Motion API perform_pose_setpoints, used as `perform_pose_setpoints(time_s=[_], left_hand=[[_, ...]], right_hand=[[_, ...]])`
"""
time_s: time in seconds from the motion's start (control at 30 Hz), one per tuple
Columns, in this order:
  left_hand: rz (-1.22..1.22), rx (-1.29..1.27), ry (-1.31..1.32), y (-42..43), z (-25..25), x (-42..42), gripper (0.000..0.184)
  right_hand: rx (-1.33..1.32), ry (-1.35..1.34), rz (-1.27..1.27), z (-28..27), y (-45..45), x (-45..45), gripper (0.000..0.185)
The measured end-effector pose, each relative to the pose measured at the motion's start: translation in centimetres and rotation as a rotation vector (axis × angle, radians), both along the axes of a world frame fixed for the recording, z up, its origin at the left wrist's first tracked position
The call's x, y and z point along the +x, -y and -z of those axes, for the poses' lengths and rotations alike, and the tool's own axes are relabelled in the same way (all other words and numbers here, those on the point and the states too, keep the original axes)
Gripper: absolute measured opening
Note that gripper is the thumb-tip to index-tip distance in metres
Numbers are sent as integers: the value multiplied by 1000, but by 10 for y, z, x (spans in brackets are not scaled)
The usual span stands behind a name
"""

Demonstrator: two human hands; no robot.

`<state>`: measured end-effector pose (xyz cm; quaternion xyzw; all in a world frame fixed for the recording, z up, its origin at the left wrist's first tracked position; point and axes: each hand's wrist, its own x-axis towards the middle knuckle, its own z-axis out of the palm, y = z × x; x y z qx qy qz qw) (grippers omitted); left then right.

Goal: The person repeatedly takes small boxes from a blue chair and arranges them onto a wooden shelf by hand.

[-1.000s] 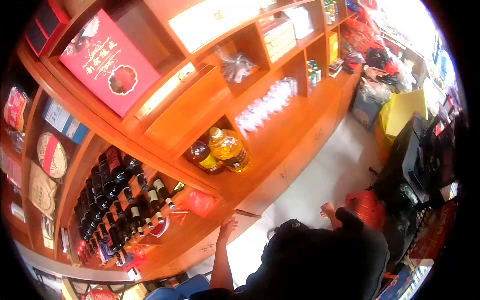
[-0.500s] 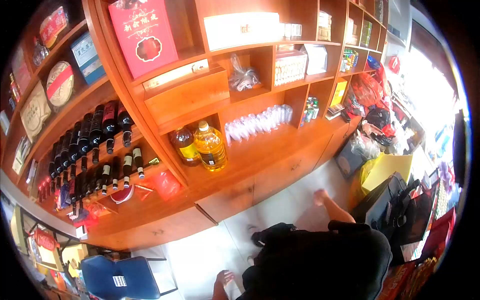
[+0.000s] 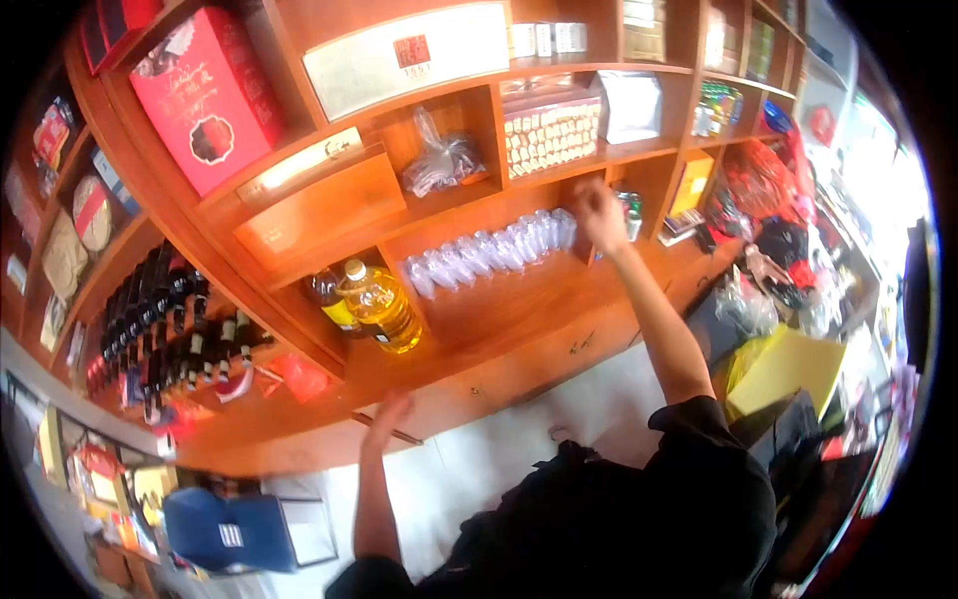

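Observation:
My right hand (image 3: 601, 220) is raised at the shelf divider, between the row of clear plastic bottles (image 3: 489, 255) and several small cans (image 3: 630, 212). Its fingers are loosely bent and slightly blurred, and nothing shows in them. Lower down, my left hand (image 3: 389, 417) hovers by the front edge of the wooden counter, blurred, its fingers stretched out with nothing visible in them. Up and left of it, a large bottle of yellow oil (image 3: 384, 309) stands in a compartment, with a darker bottle (image 3: 334, 299) partly hidden behind it.
Wine bottles (image 3: 150, 309) lie in a rack at left. Boxes, among them a red gift box (image 3: 205, 105) and a long pale box (image 3: 409, 60), fill the upper shelves. Bags (image 3: 768, 190) pile up at right above a yellow box (image 3: 788, 369). A blue chair (image 3: 230, 529) stands lower left.
Both my hands have risen from low over the floor toward the shelves, the right one up to the divider. The view has shifted closer to the shelving.

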<state>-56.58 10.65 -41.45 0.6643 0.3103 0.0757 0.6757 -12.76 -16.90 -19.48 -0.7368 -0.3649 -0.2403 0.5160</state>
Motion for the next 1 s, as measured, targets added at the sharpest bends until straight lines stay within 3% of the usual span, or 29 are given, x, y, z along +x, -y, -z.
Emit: perform_pose_setpoints(time_s=[0.03, 0.1, 0.13, 0.2, 0.27, 0.3, 0.33, 0.37, 0.47, 0.53, 0.67, 0.73, 0.8, 0.87, 1.0], left_hand=[[-1, -113, 161, 3, -33, 44, 34], [160, 106, 256, 26, -146, 132, 40], [91, 109, 331, 46, -194, 171, 39], [295, 448, 399, 72, -283, 242, 45], [308, 733, 553, 90, -343, 321, 42], [270, 769, 519, 107, -379, 343, 44], [247, 876, 717, 113, -387, 381, 44], [300, 690, 687, 125, -409, 402, 43], [147, 672, 725, 144, -428, 463, 46], [30, 897, 802, 145, -423, 503, 52], [-162, 1000, 657, 142, -435, 538, 60], [-124, 771, 598, 136, -440, 548, 62], [-126, 747, 578, 132, -445, 552, 63], [-145, 768, 520, 133, -449, 555, 64], [-210, 563, 601, 121, -449, 571, 68]], right_hand=[[-30, -27, 59, -32, -3, 18, 14], [116, 59, 14, -86, -17, 60, 20], [271, 358, -62, -106, -36, 104, 25], [135, 272, -116, -166, -49, 137, 31], [-1, 273, -12, -206, -71, 165, 44], [-63, 366, 67, -209, -89, 199, 51], [-171, 225, 8, -219, -90, 202, 54], [-224, 220, -42, -220, -99, 223, 55], [-307, 235, -110, -228, -109, 241, 57], [-359, 255, -125, -221, -108, 245, 57], [-306, 289, -72, -216, -120, 269, 49], [-259, 367, -66, -216, -114, 260, 46], [-281, 338, -97, -219, -106, 250, 44], [-54, 389, -336, -209, -106, 257, 46], [-54, 291, -393, -210, -101, 244, 55]])
